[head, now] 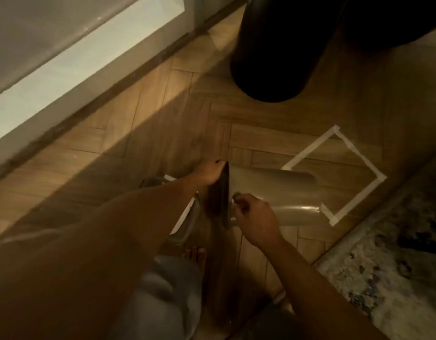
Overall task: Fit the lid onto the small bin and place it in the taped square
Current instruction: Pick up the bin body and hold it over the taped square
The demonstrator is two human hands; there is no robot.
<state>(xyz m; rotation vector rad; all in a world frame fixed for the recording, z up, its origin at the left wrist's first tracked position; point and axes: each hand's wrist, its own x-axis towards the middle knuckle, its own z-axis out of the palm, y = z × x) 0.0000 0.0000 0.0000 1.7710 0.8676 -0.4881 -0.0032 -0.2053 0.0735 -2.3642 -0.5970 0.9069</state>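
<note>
Bin [273, 192] lies on its side on the floor, its base over the taped square [334, 173]. Your left hand [207, 174] grips the lid [223, 197] against the mouth; right hand [253, 214] pinches the rim. Push unevenly and the lid may seat crooked or the bin roll.

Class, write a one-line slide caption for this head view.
Both hands hold the lid against the small bin, lying sideways beside the taped square.
</note>
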